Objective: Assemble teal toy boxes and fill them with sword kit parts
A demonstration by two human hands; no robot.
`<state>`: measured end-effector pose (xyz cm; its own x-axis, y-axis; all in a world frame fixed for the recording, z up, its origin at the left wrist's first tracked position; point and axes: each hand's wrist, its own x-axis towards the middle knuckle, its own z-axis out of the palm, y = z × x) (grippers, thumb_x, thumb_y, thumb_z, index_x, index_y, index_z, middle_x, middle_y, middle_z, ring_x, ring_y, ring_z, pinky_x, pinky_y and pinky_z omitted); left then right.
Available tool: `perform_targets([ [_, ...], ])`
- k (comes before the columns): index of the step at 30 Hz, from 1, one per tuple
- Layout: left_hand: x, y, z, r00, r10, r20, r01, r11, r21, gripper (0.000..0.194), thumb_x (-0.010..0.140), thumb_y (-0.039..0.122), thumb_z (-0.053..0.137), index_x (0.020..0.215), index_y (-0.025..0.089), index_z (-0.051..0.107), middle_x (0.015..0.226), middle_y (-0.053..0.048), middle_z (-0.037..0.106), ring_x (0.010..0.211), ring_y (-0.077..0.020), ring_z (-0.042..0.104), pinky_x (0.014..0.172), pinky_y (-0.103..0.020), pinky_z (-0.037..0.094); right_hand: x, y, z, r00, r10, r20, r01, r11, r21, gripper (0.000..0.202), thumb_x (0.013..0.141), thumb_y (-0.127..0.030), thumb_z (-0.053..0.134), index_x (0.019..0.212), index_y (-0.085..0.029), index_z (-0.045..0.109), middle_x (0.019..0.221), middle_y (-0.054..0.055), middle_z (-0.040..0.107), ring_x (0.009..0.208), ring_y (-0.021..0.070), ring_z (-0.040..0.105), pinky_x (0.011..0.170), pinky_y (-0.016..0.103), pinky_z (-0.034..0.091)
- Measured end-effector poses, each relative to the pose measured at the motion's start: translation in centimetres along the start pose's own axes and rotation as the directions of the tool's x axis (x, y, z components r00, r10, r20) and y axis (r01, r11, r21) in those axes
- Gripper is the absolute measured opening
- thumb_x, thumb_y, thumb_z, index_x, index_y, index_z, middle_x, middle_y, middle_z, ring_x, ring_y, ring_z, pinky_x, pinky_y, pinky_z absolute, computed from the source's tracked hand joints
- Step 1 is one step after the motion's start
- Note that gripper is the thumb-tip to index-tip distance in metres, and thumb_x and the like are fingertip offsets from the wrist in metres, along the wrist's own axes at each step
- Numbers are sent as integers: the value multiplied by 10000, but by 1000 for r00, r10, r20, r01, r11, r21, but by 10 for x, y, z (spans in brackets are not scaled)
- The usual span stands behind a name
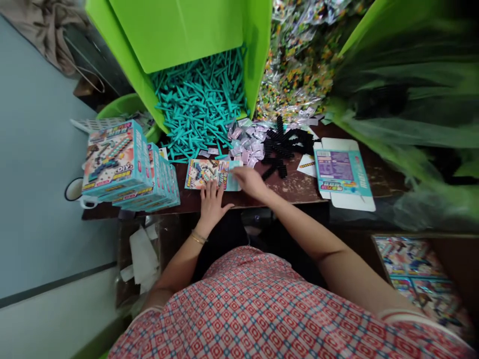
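A small printed toy box point(194, 172) lies picture side up at the table's front edge. My left hand point(211, 202) rests on its front part, fingers spread and thumb stretched out to the right. At the box's right end, my right hand point(250, 182) is closed, with curled fingers pressed against the light-blue end. Its fingertips are partly hidden. Beyond the box is a heap of turquoise plastic sticks point(202, 104). Small pale packets point(247, 142) and black ridged pieces point(280, 149) lie to the right of it.
Stacked printed boxes point(112, 159) stand at the left beside a white mug point(75, 189). An unfolded carton point(340, 169) lies at the right. Green bins point(258, 60) line the back, one with bagged small parts point(299, 65). A carton of boxes point(419, 274) sits lower right.
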<state>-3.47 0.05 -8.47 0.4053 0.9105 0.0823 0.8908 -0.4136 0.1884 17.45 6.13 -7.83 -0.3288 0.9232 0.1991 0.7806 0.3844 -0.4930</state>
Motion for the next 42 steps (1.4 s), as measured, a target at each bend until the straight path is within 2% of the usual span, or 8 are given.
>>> perform_targets([
  [4,29,28,17,998,6,-59,-4,999,33,1001,859,566,799,1599,16,409,1719,-314,254,1634,-472,174,1304,-688,164,31,57,-15,953,260,-155,-288,937,-199,454,1033,-257,470,1423,-100,638,1470,232,599,1265,386,493,1022,506,410],
  [8,55,39,19,995,51,-80,-56,996,-70,595,958,374,703,1473,92,608,1595,-245,524,1559,-409,409,1268,-610,345,44,77,-14,974,211,-85,-224,954,-201,329,991,-267,560,1248,-130,712,1419,201,638,1290,377,470,1066,511,354],
  [14,47,0,-48,851,-144,-505,-99,901,-423,487,1093,470,408,1193,165,773,1189,-134,799,1163,-255,743,1058,-420,563,29,49,-37,860,283,-424,-87,901,424,226,1038,-315,546,947,-188,709,921,66,755,896,227,662,860,364,509],
  [21,36,-1,-111,768,-374,-519,48,843,-536,610,1057,618,423,1095,132,790,993,-137,804,906,-235,748,858,-349,571,28,-50,-39,830,-378,-410,483,855,188,231,1056,-390,601,1173,-307,782,1206,45,777,1244,249,632,1181,518,392],
  [25,12,-10,-108,707,-429,-562,103,849,-518,528,1038,569,483,1053,142,792,954,-122,791,923,-250,740,859,-357,569,-4,13,-40,918,-8,-397,30,998,48,376,1096,-375,459,1343,-254,715,1424,122,674,1399,285,530,1221,553,347],
  [30,-25,-15,-89,789,-406,-462,45,787,-615,477,1018,565,529,1014,182,814,899,-93,791,924,-249,758,863,-348,603,-102,108,-47,762,559,-327,-640,728,-246,597,1067,-427,452,1506,-35,548,1586,301,490,1563,468,300,1222,769,160],
  [37,-25,18,-63,918,-205,-339,-100,708,-699,559,1034,599,486,1081,150,817,1096,-166,811,1070,-284,769,1021,-413,593,-196,76,-19,953,289,-85,-302,913,-275,580,1029,-388,543,1520,-81,557,1588,249,522,1511,377,454,1230,604,375],
  [42,-25,14,-66,916,-249,-314,-72,668,-740,564,1025,622,501,1096,158,813,1090,-159,812,1056,-278,771,995,-383,596,-214,96,-48,881,353,-315,-347,935,77,353,1038,-288,443,1158,-260,774,1203,130,782,1101,291,734,998,497,587],
])
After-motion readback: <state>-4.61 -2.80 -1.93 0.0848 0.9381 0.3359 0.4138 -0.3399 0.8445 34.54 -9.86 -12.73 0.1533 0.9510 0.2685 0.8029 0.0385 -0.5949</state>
